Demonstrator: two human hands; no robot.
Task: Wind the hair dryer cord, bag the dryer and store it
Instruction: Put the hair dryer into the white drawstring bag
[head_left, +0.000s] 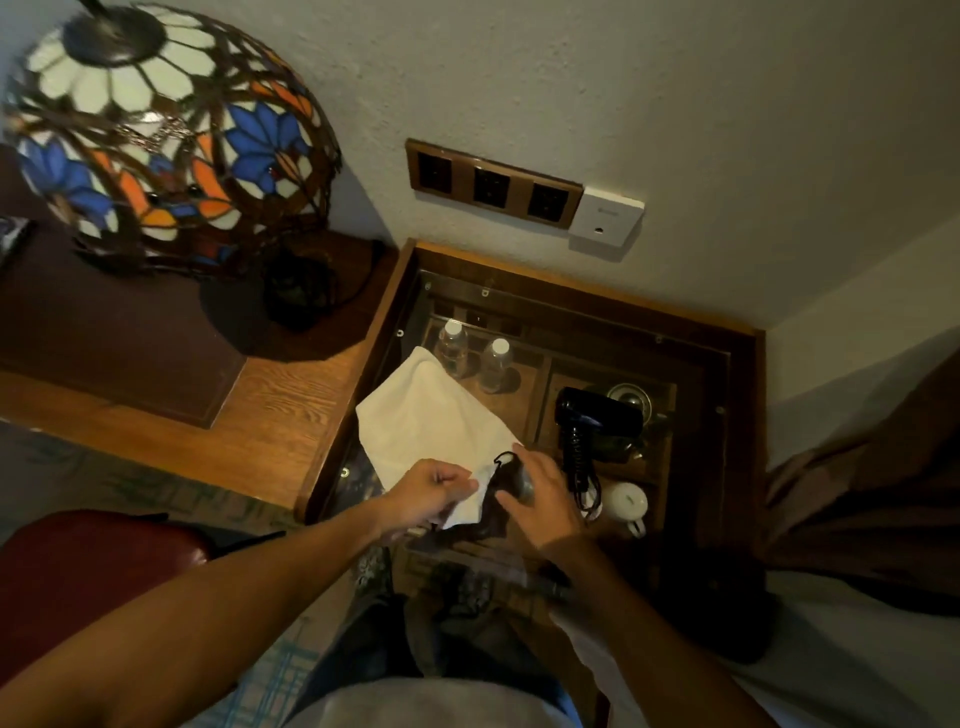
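A white cloth bag lies on the glass top of a low wooden cabinet. My left hand pinches the bag's near edge. My right hand holds the bag's mouth beside a black drawstring loop. The black hair dryer lies on the glass just right of the bag, with neither hand touching it. Its cord is bunched along the handle, toward me.
A stained-glass lamp stands on the wooden desk to the left. Two water bottles and a white teapot show under the glass. Wall sockets sit above the cabinet. A bed lies right, a red chair left.
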